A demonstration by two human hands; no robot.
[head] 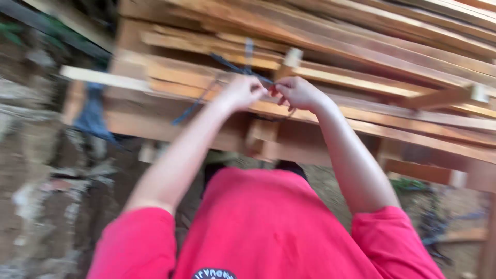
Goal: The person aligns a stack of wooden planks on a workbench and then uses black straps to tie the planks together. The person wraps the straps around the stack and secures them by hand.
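Note:
Both my arms reach forward over my pink shirt to a stack of long wooden planks (361, 67). My left hand (242, 93) and my right hand (297, 93) meet at the stack's near edge, fingers pinched on a thin dark blue cord (235, 67). The cord runs up over the planks and another strand hangs down to the left (194, 106). The picture is blurred, so the exact grip on the cord is hard to make out. A short pale wood block (292, 58) stands just behind my right hand.
The planks rest on a wooden frame (289, 142) at chest height. A blue cloth (93, 116) hangs at the left end. Bare earth and rubble (46, 206) lie below on the left. More timber and tangled wire sit at the lower right (439, 227).

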